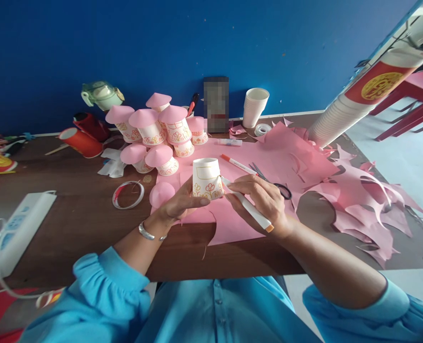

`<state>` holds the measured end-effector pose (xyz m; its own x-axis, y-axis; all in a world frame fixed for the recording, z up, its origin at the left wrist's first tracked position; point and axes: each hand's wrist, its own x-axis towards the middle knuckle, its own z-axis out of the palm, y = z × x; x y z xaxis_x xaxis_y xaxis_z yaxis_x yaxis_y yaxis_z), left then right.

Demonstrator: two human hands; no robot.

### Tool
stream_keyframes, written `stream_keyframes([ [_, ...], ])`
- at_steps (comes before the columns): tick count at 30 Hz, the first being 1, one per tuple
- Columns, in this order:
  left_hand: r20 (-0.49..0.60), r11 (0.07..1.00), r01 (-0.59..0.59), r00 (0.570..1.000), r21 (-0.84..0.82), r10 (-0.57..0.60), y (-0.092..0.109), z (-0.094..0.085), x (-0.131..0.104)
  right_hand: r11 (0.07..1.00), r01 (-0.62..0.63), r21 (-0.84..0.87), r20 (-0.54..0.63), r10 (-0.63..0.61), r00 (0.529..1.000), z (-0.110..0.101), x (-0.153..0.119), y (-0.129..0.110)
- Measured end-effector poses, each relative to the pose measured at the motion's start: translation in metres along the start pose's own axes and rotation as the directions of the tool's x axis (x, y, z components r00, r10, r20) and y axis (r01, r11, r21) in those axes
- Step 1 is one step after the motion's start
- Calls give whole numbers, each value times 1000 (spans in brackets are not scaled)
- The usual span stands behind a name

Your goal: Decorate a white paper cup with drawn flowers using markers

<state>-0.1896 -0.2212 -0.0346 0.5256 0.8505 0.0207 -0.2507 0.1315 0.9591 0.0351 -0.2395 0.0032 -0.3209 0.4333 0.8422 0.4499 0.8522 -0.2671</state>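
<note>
My left hand (182, 202) holds an upturned white paper cup (206, 177) with orange flowers drawn round its rim. My right hand (264, 200) grips a white marker (249, 208) with an orange end, its tip touching the cup's right side. Both hands hover over a pink paper sheet (232, 224) on the brown table (82, 224). A pink paper cone (161, 193) lies just left of my left hand. Behind the cup stands a cluster of finished cup houses with pink cone roofs (154, 128).
A second orange-capped marker (238, 164) and black-handled scissors (281, 188) lie on the pink sheet. Pink paper scraps (368, 200) spread right. A tape ring (128, 194), power strip (16, 228), red cups (82, 140), white cup stacks (255, 107) and a long stack (343, 114) surround them.
</note>
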Motion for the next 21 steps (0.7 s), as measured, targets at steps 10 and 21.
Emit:
stream_keyframes([
  [10, -107, 925, -2, 993, 380, 46, 11, 12, 6, 995, 92, -33, 1, -92, 996, 0, 2, -5],
  [21, -127, 884, 56, 992, 464, 4, 12, 16, 6, 993, 111, -42, 41, -109, 993, 7, 1, -6],
])
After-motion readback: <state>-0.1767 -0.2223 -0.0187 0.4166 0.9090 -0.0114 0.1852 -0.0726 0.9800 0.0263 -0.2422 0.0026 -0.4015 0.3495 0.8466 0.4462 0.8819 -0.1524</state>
